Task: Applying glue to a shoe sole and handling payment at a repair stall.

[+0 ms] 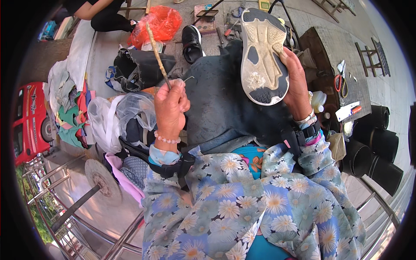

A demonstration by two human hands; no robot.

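Raised over my lap, my left hand (170,104) is closed on a thin, crusty yellowish stick (155,47) that points up and away from me. A short hooked wire end (189,78) shows beside its fingers; whether it belongs to the stick I cannot tell. My right hand (297,82) grips a shoe (265,56) by its right edge, with the sole turned toward me. That sole is off-white with black pads, and a rough, frayed white patch (255,79) marks its lower part. Stick and shoe are apart. Beneath them a dark cloth (212,99) covers my lap.
A black shoe (190,43) lies ahead, near a red plastic bag (161,24) and another person's arm (93,9). To the right, a wooden table (316,47) bears scissors (341,78) and a cleaver-like blade (346,112), beside black rolls (370,149). Fabric scraps (69,115) are heaped left.
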